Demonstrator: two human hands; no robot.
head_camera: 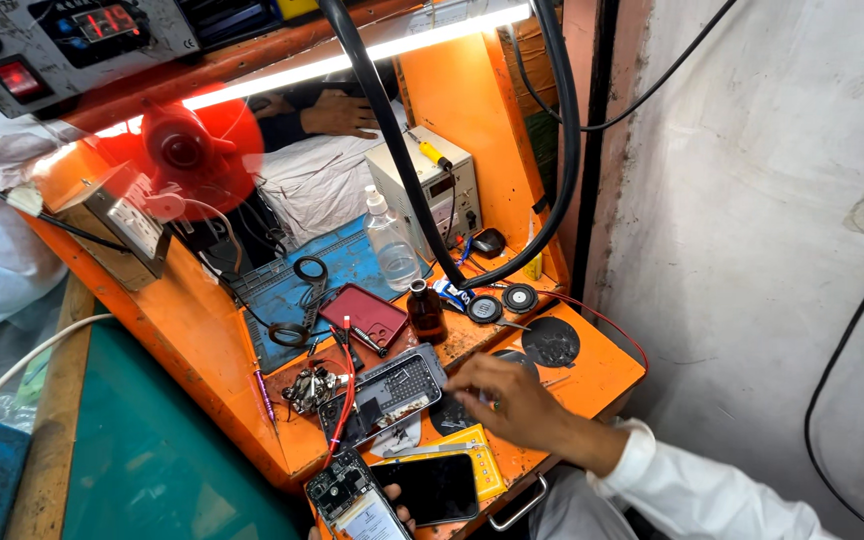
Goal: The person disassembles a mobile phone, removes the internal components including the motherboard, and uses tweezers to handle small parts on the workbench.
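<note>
— What have my hands got on the feed?

— My right hand reaches across the orange bench with fingers loosely curled and pointing down just beside the opened phone frame; something small and coloured shows at the fingertips, but I cannot tell whether it is pinched or merely under them; only a few fingers of my left hand show at the bottom edge, curled under an opened phone with its circuit board bare, so it holds that.

— And around it?

— A black-screened phone lies just beside that bare board, resting on a yellow pad; the phone frame sits in the middle of the bench, tilted, with a red wire running over its left end; a heap of small metal parts lies to its left.

— Further back?

— A dark red phone back cover lies on the blue mat, with a small brown bottle upright just to its right and a clear plastic bottle behind; two round black discs sit near the back wall, a larger dark disc nearer me; a beige power supply box stands at the back, a red fan spins at upper left; another person's hand rests beyond the bench under the tube light.
</note>
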